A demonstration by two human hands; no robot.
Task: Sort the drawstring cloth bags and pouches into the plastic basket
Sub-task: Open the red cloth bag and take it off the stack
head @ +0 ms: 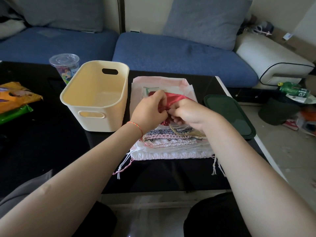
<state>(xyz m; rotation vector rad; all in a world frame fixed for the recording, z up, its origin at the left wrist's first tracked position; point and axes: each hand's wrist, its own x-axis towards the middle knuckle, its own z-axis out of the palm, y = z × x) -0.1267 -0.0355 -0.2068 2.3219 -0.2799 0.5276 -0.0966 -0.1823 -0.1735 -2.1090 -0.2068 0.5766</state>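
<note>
head view: a black counter [51,151] carries a cream plastic basket [95,120], nothing visible inside it. just right of the basket lies a flat stack of drawstring bags [171,142], gathered tops toward the person, cords trailing over the counter. on top of the stack sits a red pouch [174,98]. left hand [150,110] and right hand [189,113] meet at its gathered neck, fingers of both pinched on the red cloth and cord. a dark green lid [229,113] lies right of the stack. a clear lidded cup [65,65] stands behind the basket; snack packets [15,100] lie at far left.
</note>
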